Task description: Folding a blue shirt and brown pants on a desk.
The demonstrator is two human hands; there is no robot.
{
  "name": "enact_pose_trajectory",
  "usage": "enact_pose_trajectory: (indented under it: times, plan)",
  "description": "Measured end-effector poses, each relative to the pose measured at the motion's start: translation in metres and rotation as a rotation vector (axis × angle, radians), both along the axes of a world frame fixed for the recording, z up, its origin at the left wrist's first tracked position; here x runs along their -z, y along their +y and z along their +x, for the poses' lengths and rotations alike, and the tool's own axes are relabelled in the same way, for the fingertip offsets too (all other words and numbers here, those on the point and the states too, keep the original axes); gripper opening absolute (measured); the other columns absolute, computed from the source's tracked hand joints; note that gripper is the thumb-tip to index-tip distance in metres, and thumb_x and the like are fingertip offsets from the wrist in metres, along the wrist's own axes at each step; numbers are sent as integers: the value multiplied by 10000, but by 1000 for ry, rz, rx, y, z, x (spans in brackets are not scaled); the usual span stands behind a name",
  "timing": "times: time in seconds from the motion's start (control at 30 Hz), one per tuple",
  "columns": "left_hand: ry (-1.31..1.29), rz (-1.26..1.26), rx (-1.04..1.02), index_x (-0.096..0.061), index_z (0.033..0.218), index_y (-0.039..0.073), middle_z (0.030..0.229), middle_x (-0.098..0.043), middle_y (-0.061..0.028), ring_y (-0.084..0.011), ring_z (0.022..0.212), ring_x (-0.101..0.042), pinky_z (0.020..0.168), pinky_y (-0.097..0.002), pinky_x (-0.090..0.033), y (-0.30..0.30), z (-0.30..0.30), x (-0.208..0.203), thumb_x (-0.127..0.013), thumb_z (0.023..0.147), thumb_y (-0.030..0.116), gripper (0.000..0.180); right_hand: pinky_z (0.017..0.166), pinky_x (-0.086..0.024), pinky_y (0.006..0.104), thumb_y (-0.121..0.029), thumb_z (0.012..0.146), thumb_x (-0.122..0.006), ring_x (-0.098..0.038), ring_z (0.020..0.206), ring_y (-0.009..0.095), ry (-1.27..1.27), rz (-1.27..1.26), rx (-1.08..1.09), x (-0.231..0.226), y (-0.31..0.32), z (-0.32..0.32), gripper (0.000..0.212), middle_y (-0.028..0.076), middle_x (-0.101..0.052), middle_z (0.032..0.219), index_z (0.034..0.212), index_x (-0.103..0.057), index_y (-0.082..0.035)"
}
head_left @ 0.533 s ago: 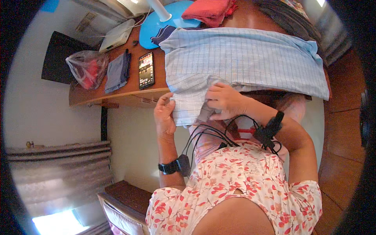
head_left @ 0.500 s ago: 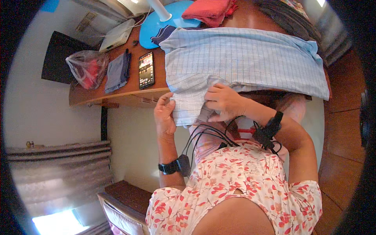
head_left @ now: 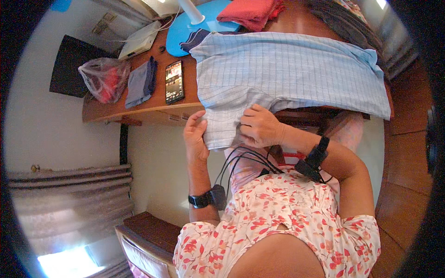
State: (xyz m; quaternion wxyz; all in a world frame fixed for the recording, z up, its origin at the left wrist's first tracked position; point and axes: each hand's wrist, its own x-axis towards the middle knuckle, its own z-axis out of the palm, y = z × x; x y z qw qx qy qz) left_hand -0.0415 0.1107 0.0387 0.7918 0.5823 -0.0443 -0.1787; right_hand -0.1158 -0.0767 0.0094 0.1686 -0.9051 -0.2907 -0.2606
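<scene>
Table: glossy brown wood (head_left: 296, 17), spanning the top of the frame, its front edge curved by the lens.
Garment: we see thin, pale blue checked cloth (head_left: 292, 69), long and softly creased, from upper centre to upper right; a narrower part drops to mid-frame between our hands.
Base: smooth, rounded blue base (head_left: 182, 34) at top centre.
Bag: crinkled clear plastic (head_left: 104, 78), upper left, red inside.
Right hand: ours (head_left: 261, 126), mid-frame, fingers curled, gripping gathered garment.
Left hand: ours (head_left: 195, 132), left of centre, half-open, touching the garment's edge; we cannot tell whether it pinches.
</scene>
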Motion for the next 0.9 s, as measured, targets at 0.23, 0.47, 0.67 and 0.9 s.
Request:
enact_pose_trajectory:
  times: [0.23, 0.47, 0.67, 0.9]
  plan:
    - [-11, -35, 20, -527, 1012, -5, 895, -581, -96, -155, 787, -571, 704, -273, -490, 0, -1, 3, -483, 804, -33, 214, 663, -350, 334, -388, 555, -666, -483, 722, 210, 32, 108, 97, -8, 16, 1, 350, 42, -492, 728, 683, -529, -92]
    - [36, 53, -27, -550, 987, -6, 898, -584, -91, -149, 773, -572, 674, -272, -492, 1, -4, 3, -473, 813, -31, 192, 674, -344, 342, -406, 498, -688, -486, 726, 214, 27, 80, 186, -8, 15, 0, 416, 44, -495, 729, 714, -536, -85]
    - [43, -4, 61, -563, 969, -10, 867, -589, -81, -129, 742, -568, 654, -258, -483, -7, -7, 3, -472, 824, -16, 171, 686, -342, 338, -382, 472, -692, -482, 756, 213, 60, 65, 189, -4, 24, 4, 429, 46, -497, 756, 744, -553, -80]
    - [-22, 15, 87, -588, 923, -13, 824, -594, -70, -119, 717, -564, 635, -247, -476, -1, -4, 7, -482, 823, -12, 146, 710, -348, 343, -307, 463, -683, -478, 789, 211, 38, 61, 228, -6, 17, 5, 392, 40, -498, 781, 764, -571, -83]
